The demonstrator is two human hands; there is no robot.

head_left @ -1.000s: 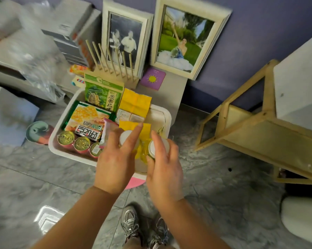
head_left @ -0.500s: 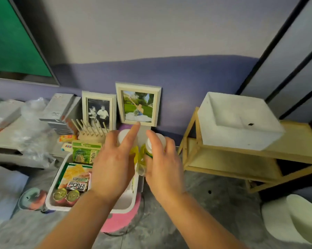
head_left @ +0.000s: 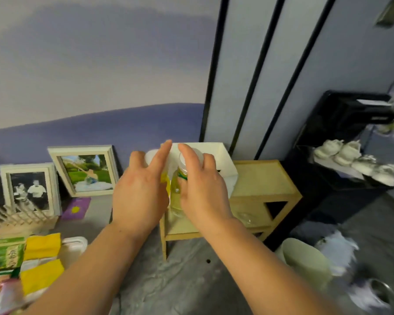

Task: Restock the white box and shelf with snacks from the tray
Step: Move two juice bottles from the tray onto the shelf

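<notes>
My left hand and my right hand each grip an upright yellow-green bottle with a white cap: the left bottle, the right bottle. Both are held side by side in the air in front of the white box, which stands on the wooden shelf. The hands hide much of the box and the bottles. The white tray with snack packets lies at the lower left; a green snack box and yellow packets show in it.
Two framed photos lean on the purple wall at left, beside a wooden rack. A black cabinet with pale shoes stands right of the shelf. A pale green bin sits on the grey floor.
Both hands lifted the two bottles out of the tray and carried them rightward. My view swung up and right, so the shelf and white box now sit behind the hands.
</notes>
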